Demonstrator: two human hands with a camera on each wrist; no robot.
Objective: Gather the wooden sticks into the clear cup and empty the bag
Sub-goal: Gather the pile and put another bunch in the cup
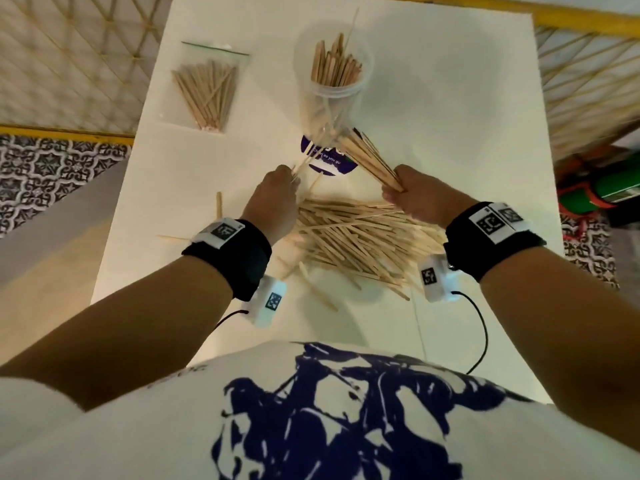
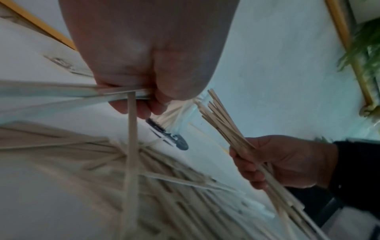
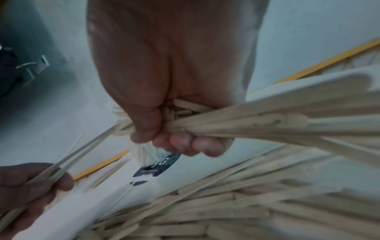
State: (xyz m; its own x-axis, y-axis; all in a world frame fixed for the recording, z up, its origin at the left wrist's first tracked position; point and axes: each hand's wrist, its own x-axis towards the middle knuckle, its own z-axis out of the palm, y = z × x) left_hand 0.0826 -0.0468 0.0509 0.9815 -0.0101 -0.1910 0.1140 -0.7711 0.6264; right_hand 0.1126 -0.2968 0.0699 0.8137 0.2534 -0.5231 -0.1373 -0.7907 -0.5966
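Nearest, a loose heap of flat pale wooden sticks [image 1: 360, 240] lies on the white table [image 1: 450, 133], between and just under both wrists. Above it the right hand [image 1: 414, 199] is fisted round a thick bundle of sticks [image 1: 369, 159] angled up toward the clear plastic cup [image 1: 332, 95], while the left hand [image 1: 277, 195] pinches a few thin sticks [image 1: 306, 161] pointing the same way. Farther off, the cup stands upright, partly filled, with a clear zip bag of sticks [image 1: 207, 91] lying flat to its left.
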